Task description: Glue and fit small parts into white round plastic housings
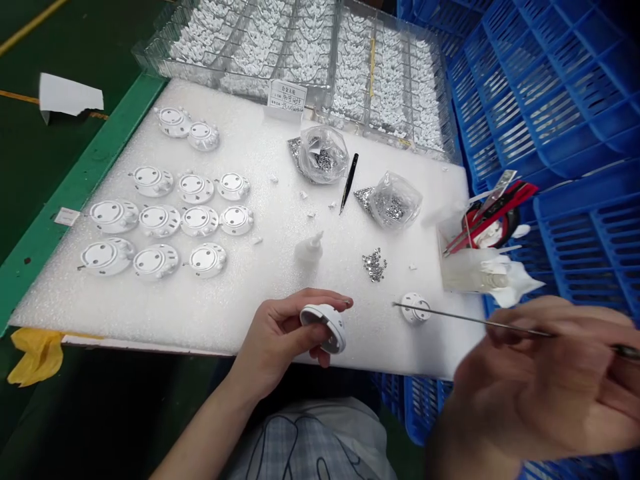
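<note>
In my left hand (287,333), near the front edge of the foam sheet, is a round white plastic part (327,323), tilted with its hollow side partly showing. A tiny metallic piece seems to sit at the tip of my index finger. My right hand (555,373), blurred, grips a thin metal rod tool (480,319) that points left. Behind the tool's tip lies another white part (415,308). A small heap of silvery pieces (375,265) rests beyond both hands, and a white nozzle bottle (309,252) stands left of it.
Several finished-looking white parts (159,221) lie in rows at left. Two plastic bags of metal pieces (324,157) and black tweezers (349,183) lie farther back. Clear trays (280,73) of small white pieces line the back. Blue crates (545,100) and a tool holder (453,270) with red-handled tools border the right.
</note>
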The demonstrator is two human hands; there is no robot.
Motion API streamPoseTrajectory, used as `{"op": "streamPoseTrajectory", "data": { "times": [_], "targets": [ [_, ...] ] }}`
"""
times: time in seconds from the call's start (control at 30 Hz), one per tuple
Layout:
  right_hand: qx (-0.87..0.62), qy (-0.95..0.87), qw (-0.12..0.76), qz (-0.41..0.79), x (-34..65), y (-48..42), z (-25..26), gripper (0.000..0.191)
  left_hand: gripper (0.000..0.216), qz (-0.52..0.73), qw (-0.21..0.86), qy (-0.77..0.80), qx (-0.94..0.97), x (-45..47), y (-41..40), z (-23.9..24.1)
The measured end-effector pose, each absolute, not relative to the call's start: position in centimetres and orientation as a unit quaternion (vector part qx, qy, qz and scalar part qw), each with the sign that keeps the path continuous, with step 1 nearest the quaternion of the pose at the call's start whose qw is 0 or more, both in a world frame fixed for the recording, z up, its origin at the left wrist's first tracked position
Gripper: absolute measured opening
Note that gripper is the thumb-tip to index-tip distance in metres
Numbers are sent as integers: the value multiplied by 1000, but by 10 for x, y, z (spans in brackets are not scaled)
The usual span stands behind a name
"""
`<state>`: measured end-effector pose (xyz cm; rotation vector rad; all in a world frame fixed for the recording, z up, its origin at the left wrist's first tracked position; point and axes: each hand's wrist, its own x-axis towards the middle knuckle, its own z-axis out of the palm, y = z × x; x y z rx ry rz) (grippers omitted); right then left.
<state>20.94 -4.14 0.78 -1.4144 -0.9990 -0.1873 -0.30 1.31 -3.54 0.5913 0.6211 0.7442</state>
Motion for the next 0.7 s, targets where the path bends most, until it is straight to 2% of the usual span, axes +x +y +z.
{"op": "streamPoseTrajectory", "data": {
  "times": [0.07,0.17,0.7],
  "targets": [
    [-563,-457,685,-77,193,-31,7,24,21,350,844,294,281,-4,13,-36],
    [-543,-484,686,-25,182,-24,6,14,19,346,845,292,283,-4,13,-36],
    [-547,-485,682,-11,179,-23,2,15,18,348,844,282,296,-4,12,-36]
  ]
}}
